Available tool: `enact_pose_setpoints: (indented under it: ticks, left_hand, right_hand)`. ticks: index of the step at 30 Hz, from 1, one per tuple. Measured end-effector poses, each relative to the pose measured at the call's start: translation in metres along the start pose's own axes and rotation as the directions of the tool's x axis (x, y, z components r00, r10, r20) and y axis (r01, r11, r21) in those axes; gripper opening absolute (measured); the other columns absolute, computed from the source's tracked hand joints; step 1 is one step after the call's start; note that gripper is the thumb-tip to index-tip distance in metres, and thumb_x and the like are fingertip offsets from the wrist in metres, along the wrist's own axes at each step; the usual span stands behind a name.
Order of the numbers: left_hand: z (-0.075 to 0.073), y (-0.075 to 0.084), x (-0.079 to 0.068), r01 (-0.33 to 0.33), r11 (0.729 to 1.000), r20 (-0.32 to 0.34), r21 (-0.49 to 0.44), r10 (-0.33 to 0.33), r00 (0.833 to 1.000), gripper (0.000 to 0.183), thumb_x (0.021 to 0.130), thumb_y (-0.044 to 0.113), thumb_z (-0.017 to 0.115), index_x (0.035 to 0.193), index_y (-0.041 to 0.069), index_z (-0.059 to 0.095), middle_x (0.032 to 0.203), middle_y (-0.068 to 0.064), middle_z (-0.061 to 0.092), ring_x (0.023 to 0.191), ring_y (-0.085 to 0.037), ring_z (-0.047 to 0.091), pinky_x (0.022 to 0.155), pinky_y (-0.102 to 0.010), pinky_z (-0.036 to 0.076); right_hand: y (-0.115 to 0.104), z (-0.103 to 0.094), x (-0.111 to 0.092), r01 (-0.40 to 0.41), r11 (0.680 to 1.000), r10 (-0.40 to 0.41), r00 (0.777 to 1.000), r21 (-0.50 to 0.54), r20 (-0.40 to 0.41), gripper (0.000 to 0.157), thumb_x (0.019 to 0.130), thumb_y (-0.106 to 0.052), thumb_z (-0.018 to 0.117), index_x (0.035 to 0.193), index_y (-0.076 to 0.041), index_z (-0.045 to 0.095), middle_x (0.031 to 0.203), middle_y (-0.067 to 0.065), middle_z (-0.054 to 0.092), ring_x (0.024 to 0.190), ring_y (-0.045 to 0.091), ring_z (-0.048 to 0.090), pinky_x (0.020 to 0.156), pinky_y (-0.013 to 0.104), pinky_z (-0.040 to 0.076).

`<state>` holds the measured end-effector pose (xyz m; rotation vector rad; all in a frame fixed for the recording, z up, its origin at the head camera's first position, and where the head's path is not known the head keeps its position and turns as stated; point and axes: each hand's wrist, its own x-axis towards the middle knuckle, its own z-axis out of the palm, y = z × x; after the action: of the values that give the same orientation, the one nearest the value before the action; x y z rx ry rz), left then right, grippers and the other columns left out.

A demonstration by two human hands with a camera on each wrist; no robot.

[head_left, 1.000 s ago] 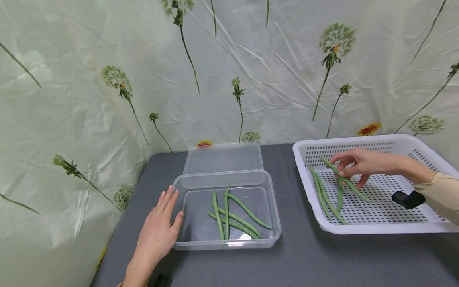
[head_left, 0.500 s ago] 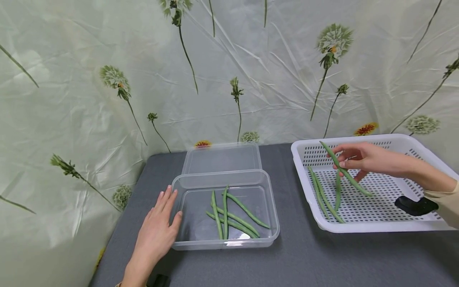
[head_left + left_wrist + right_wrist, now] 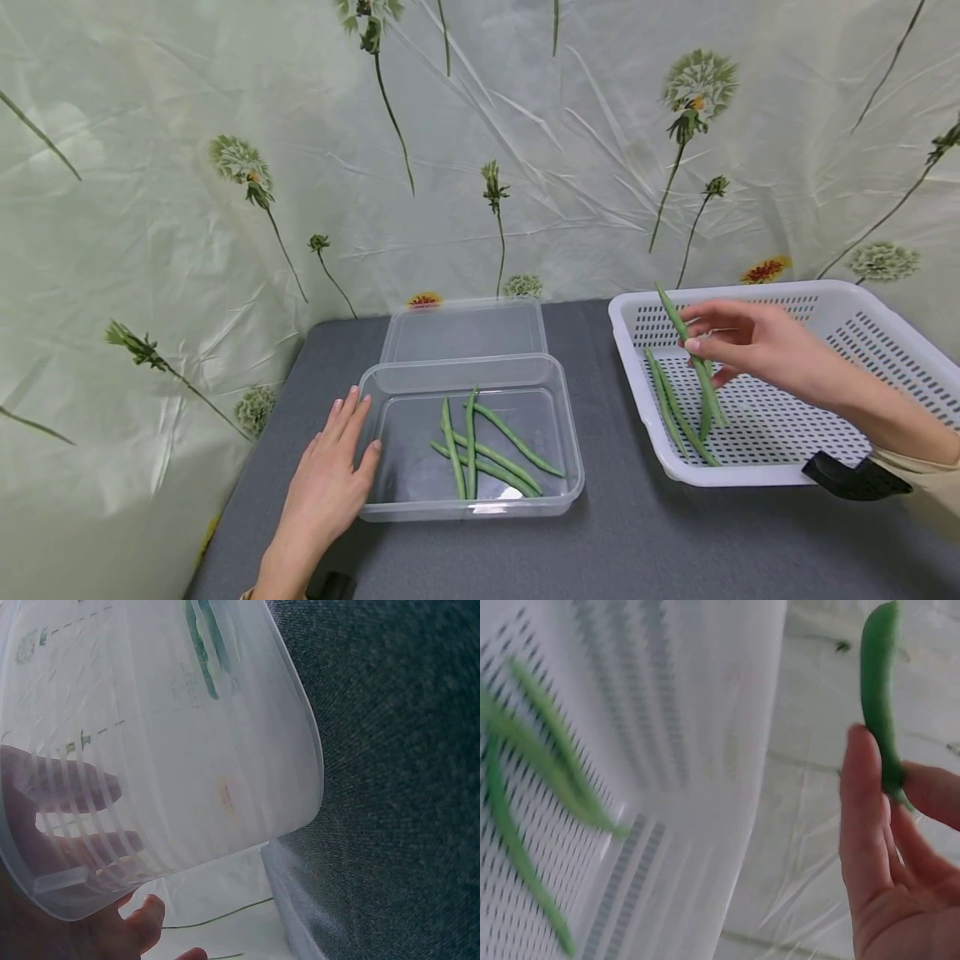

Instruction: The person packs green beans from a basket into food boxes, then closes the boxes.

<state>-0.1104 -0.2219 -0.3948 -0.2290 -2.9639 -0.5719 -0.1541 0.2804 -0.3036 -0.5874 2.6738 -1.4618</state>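
Between thumb and fingers, my right hand [image 3: 772,346] pinches a green bean [image 3: 701,371] above the left part of a white perforated basket [image 3: 772,477]. The right wrist view shows the held green bean [image 3: 879,690] upright at the fingertips. Several other green beans [image 3: 678,417] lie in the basket below. My left hand [image 3: 326,483] rests against the left side of a clear plastic container [image 3: 472,512], its fingers straight. Inside that container several green beans [image 3: 498,458] lie loosely crossed. Through the translucent wall [image 3: 172,787], the left wrist view shows some of my left fingers.
Behind the container lies a clear flat lid [image 3: 465,329]. Dark grey cloth [image 3: 600,550] covers the table. A pale curtain [image 3: 420,233] with printed dandelions hangs at the back and left. The basket stands to the right of the container, with a gap between.
My right hand has lifted the pinched bean from low in the basket and shifted it slightly left, turning it steeper. The left hand stays in place.
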Motion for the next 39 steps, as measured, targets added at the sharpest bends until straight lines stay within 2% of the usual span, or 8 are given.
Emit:
enact_pose_setpoints:
  ticks: [7, 13, 16, 20, 25, 28, 33, 39]
  left_hand:
    - [0.001, -0.001, -0.001, -0.003, 1.000, -0.011, -0.002, 0.003, 1.000, 0.062, 0.102, 0.026, 0.053, 0.156, 0.008, 0.028, 0.163, -0.008, 0.016, 0.149, -0.032, 0.013, 0.110, -0.063, 0.022]
    - [0.001, -0.001, -0.001, 0.003, 1.000, 0.004, -0.015, -0.002, 1.000, 0.062, 0.102, 0.025, 0.053, 0.156, 0.006, 0.028, 0.164, -0.009, 0.015, 0.149, -0.032, 0.011, 0.110, -0.063, 0.020]
    - [0.000, -0.001, -0.001, 0.008, 1.000, 0.014, -0.016, -0.008, 1.000, 0.062, 0.103, 0.025, 0.052, 0.156, 0.006, 0.027, 0.164, -0.009, 0.014, 0.149, -0.032, 0.011, 0.111, -0.063, 0.020]
    - [0.000, -0.001, 0.001, 0.007, 1.000, 0.019, -0.013, -0.006, 1.000, 0.062, 0.103, 0.025, 0.052, 0.156, 0.007, 0.027, 0.164, -0.009, 0.014, 0.149, -0.031, 0.010, 0.110, -0.063, 0.020]
    - [0.000, -0.001, 0.002, 0.004, 1.000, 0.014, -0.004, -0.004, 1.000, 0.062, 0.103, 0.025, 0.052, 0.156, 0.007, 0.027, 0.164, -0.009, 0.014, 0.149, -0.032, 0.011, 0.111, -0.063, 0.020]
    - [0.000, -0.001, 0.002, 0.003, 1.000, 0.009, 0.002, -0.003, 1.000, 0.062, 0.102, 0.025, 0.052, 0.156, 0.007, 0.027, 0.164, -0.009, 0.014, 0.149, -0.032, 0.011, 0.111, -0.063, 0.020]
    - [-0.001, -0.001, 0.002, 0.004, 1.000, 0.007, 0.002, -0.004, 1.000, 0.062, 0.102, 0.025, 0.052, 0.156, 0.007, 0.027, 0.164, -0.009, 0.014, 0.149, -0.031, 0.011, 0.111, -0.063, 0.020]
    - [0.000, -0.001, 0.001, 0.004, 1.000, 0.008, 0.003, -0.004, 1.000, 0.062, 0.102, 0.025, 0.053, 0.156, 0.007, 0.028, 0.164, -0.008, 0.015, 0.149, -0.031, 0.011, 0.110, -0.063, 0.021]
  right_hand:
    - [-0.021, 0.032, -0.004, 0.057, 0.990, -0.043, 0.993, 0.128, -0.108, 0.037, 0.095, -0.005, 0.065, 0.131, -0.003, 0.055, 0.106, 0.013, 0.065, 0.084, 0.021, 0.070, 0.062, 0.042, 0.060]
    - [-0.036, 0.062, -0.004, 0.086, 0.974, -0.044, 0.979, 0.209, -0.197, 0.037, 0.095, -0.007, 0.065, 0.131, -0.004, 0.057, 0.106, 0.018, 0.062, 0.083, 0.020, 0.068, 0.063, 0.043, 0.059]
    - [-0.041, 0.079, -0.002, 0.118, 0.942, -0.046, 0.973, 0.315, -0.226, 0.036, 0.096, -0.005, 0.064, 0.131, -0.003, 0.056, 0.108, 0.016, 0.063, 0.086, 0.021, 0.069, 0.064, 0.044, 0.059]
    - [-0.046, 0.104, 0.001, 0.185, 0.878, -0.078, 0.965, 0.441, -0.250, 0.034, 0.097, -0.001, 0.061, 0.129, -0.002, 0.054, 0.109, 0.016, 0.064, 0.092, 0.025, 0.069, 0.066, 0.044, 0.060]
    - [-0.050, 0.135, 0.006, 0.260, 0.830, -0.133, 0.952, 0.493, -0.277, 0.032, 0.098, 0.002, 0.057, 0.130, 0.000, 0.051, 0.112, 0.021, 0.060, 0.096, 0.029, 0.067, 0.070, 0.045, 0.059]
    - [-0.050, 0.153, 0.010, 0.261, 0.816, -0.139, 0.955, 0.516, -0.262, 0.032, 0.098, 0.001, 0.058, 0.129, 0.000, 0.051, 0.112, 0.021, 0.060, 0.098, 0.030, 0.067, 0.073, 0.046, 0.059]
    - [-0.045, 0.178, 0.021, 0.210, 0.832, -0.114, 0.970, 0.513, -0.213, 0.031, 0.097, -0.003, 0.061, 0.127, -0.005, 0.054, 0.111, 0.020, 0.060, 0.099, 0.032, 0.066, 0.074, 0.043, 0.059]
    - [-0.035, 0.197, 0.034, 0.139, 0.899, -0.077, 0.984, 0.415, -0.162, 0.033, 0.093, -0.005, 0.068, 0.124, -0.008, 0.059, 0.109, 0.017, 0.061, 0.086, 0.025, 0.067, 0.067, 0.041, 0.060]
